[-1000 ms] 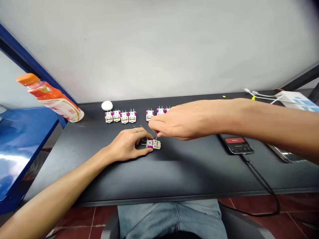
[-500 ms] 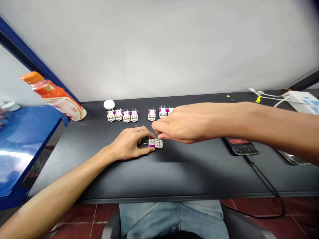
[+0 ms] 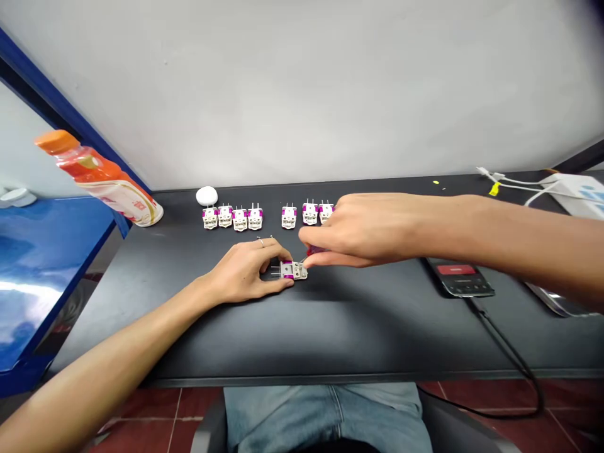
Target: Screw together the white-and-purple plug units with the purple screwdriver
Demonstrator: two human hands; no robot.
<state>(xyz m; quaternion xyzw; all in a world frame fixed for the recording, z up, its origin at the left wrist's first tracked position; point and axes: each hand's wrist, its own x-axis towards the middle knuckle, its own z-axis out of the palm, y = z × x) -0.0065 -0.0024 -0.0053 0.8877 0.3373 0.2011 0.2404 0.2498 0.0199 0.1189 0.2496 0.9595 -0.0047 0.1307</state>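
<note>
Thumb and fingers of my left hand [image 3: 243, 270] pinch a white-and-purple plug piece [image 3: 296, 271] flat against the black desk, its metal pins pointing left toward my palm. My right hand [image 3: 358, 229] is closed round a small screwdriver [image 3: 314, 250], whose red and purple handle shows between the fingers. Its thin metal shaft reaches down to the right end of the plug piece; exactly what the tip touches is too small to make out. Behind my hands stand more such plug pieces, several in a left group [image 3: 240, 219] and others in a right group [image 3: 289, 217], partly hidden by my right hand.
A round white case [image 3: 206, 196] sits behind the left group. An orange-capped bottle [image 3: 117, 189] stands at the desk's left end. To the right lie a phone [image 3: 465, 280] with a black cable, white cords [image 3: 519, 184] and a white box [image 3: 578, 192].
My right hand has shifted slightly right and turned, so the screwdriver's handle and shaft now show at the plug piece. My left hand keeps its hold in the same place.
</note>
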